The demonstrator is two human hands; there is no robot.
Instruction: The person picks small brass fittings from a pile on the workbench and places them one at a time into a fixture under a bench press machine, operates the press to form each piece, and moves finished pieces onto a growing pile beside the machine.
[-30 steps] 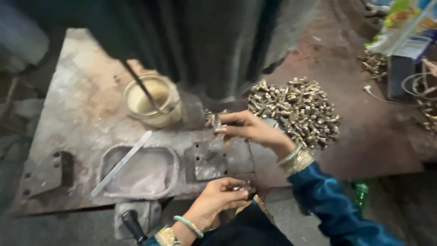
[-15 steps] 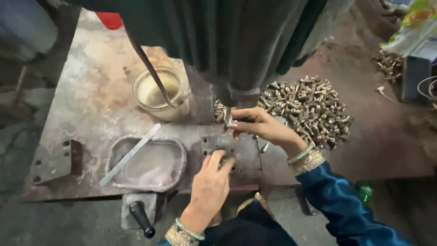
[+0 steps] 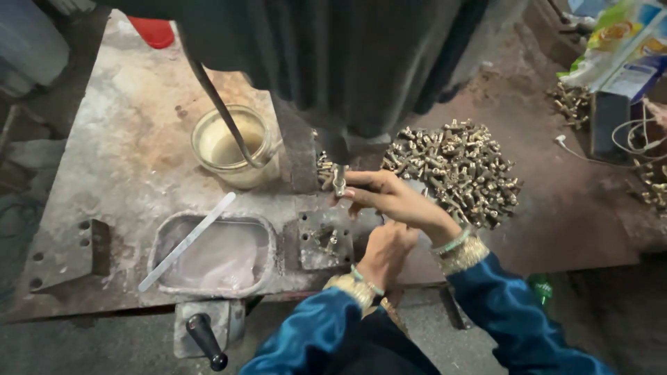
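Fingers of our right hand (image 3: 392, 198) pinch a small metal fitting (image 3: 339, 182) just under the dark machine (image 3: 347, 62), beside the fixture plate (image 3: 323, 239); our left hand (image 3: 385, 250) lies below the right wrist, fingers curled, and we cannot tell what they grip; a heap of brass fittings (image 3: 455, 170) sits right of the hands on the rusty worktop (image 3: 125, 160); a glass jar (image 3: 233, 146) and a shallow tray (image 3: 212, 257) lie to the left.
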